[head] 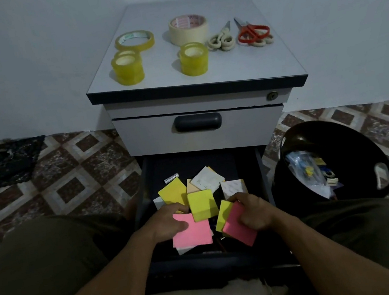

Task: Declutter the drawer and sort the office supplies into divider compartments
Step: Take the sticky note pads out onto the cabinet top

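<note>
The lower drawer [146, 180] of a grey cabinet is pulled out toward me. Inside lie several sticky-note pads: yellow ones [202, 204], white ones [206, 179] and a pink pad [193, 234]. My left hand [168, 221] rests on the pink pad with its fingers curled over the pad's top edge. My right hand [252, 211] grips a second pink pad [238, 229] together with a yellow pad [223, 215], tilted above the drawer's right side. A small white tube [171, 178] lies at the back of the drawer.
On the cabinet top [276, 58] stand several tape rolls [193, 58] and scissors [251, 31]. The upper drawer [199, 131] is closed. A black basket [332, 158] with mixed items sits on the tiled floor to the right. My knees flank the drawer.
</note>
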{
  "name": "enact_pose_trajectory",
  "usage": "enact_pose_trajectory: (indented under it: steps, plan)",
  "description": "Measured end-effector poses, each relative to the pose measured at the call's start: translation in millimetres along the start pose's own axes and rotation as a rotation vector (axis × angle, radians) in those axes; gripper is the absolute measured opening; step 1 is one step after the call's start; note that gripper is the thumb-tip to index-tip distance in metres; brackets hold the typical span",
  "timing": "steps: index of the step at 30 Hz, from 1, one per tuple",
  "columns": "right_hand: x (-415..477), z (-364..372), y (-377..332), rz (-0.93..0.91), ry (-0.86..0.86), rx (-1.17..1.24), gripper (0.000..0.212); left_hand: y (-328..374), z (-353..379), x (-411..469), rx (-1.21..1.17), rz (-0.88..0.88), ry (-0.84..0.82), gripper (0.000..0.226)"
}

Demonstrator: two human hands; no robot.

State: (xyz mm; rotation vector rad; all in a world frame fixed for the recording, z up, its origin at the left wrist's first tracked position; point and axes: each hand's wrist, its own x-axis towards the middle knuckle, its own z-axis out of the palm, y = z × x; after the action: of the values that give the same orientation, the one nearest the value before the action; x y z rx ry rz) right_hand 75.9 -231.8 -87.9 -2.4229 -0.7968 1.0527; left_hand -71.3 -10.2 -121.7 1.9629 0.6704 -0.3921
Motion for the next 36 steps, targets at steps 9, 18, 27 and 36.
enact_pose_trajectory:
  steps: [9, 18, 27, 36]
  plan:
    - [0, -2, 1, 0.009, 0.004, 0.040, 0.058, 18, -13, -13, -0.091, -0.204, -0.165, 0.072]
    - [6, -3, -2, 0.056, 0.201, 0.431, 0.046, 44, -52, -20, -0.442, -0.186, -0.149, 0.078]
    - [12, 22, -9, 0.167, 0.398, 1.071, 0.038, 23, 6, -3, -0.931, -0.259, 0.051, 0.065]
    - [14, 38, -8, 0.131, 0.042, 0.804, 0.076, 16, 11, -6, -0.556, -0.295, 0.077, 0.091]
